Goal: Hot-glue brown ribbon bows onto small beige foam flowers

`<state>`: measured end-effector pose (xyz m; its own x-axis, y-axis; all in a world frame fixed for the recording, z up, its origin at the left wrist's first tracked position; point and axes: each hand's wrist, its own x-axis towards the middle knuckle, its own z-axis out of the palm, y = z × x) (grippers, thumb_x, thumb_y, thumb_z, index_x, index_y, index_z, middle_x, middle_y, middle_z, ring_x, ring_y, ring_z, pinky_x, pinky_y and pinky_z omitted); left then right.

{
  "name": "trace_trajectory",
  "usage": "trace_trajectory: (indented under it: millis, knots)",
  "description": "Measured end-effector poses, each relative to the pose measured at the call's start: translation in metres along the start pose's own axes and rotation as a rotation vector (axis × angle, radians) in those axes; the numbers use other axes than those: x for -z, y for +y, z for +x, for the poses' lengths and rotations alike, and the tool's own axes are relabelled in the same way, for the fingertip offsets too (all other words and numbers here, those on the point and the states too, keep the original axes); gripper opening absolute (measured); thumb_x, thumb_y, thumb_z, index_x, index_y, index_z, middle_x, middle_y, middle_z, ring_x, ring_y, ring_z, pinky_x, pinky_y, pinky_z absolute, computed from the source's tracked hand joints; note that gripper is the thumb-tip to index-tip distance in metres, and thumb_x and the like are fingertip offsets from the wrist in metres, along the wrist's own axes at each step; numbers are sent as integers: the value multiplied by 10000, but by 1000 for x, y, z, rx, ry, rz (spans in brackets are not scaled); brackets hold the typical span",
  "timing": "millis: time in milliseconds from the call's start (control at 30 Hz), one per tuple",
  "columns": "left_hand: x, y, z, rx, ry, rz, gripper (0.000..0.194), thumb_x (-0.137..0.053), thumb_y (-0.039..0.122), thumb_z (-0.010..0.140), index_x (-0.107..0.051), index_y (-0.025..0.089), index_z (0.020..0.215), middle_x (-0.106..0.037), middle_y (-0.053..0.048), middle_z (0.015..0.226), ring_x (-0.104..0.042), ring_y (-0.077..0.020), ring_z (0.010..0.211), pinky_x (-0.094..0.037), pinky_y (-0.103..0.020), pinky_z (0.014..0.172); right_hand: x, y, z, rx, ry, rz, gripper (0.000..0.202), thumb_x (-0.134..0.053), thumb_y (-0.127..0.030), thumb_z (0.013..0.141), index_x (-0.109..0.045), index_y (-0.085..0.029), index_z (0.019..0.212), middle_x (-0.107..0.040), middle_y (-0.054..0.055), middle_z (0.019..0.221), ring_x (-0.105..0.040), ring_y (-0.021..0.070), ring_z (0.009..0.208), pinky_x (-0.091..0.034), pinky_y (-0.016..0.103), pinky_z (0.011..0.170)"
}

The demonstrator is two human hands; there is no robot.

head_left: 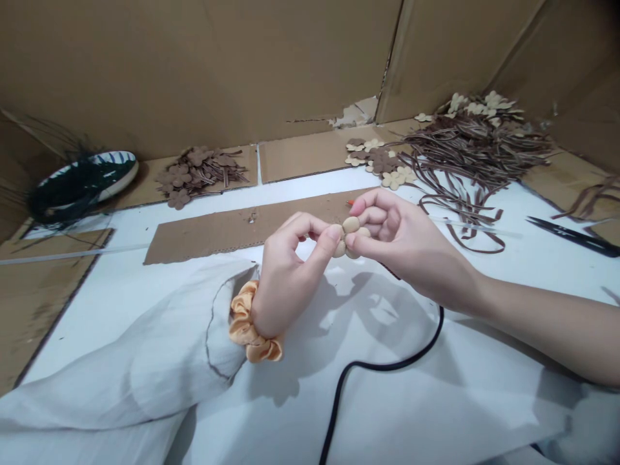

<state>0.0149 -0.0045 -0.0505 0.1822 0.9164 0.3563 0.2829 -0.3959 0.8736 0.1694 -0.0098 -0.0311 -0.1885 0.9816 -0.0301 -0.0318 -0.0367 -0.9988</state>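
A small beige flower piece (351, 225) is held up between both hands, above the white table. My left hand (295, 265), with an orange scrunchie (245, 323) at its wrist, pinches the flower's left edge between thumb and index finger. The thumb and fingers of my right hand (400, 242) close on the flower's right side. A red tip (350, 202) shows beside the right index finger; what it belongs to is hidden. A thin dark strip (391, 271) pokes out under the right hand. Behind the hands lies a long brown cardboard strip (208, 236).
Brown flowers (194, 173) are piled at back left, near a bowl (116, 184) of dark threads. Mixed flowers (380, 161) and a heap of brown strips (479, 148) lie at back right. Black tweezers (574, 236) rest at right. A black cord (378, 367) curves across the front.
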Motion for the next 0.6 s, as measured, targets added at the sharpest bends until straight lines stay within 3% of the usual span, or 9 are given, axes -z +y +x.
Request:
trace_trajectory:
  millis: [300, 600]
  knots:
    - [0, 0, 2, 22, 45, 19, 215, -557, 249, 848, -555, 186, 643, -607, 10, 684, -519, -131, 679, -408, -284, 709, -1, -1, -1, -81, -26, 50, 410, -689, -39, 647, -451, -187, 947, -584, -43, 794, -553, 71, 666, -406, 152, 490]
    - [0, -2, 0, 17, 5, 14, 215, -564, 270, 852, -568, 181, 656, -604, 5, 683, -522, -131, 671, -415, -281, 695, -2, 0, 1, -75, -8, 62, 352, -647, 10, 662, -459, -165, 902, -548, -70, 709, -467, 22, 575, -393, 130, 514]
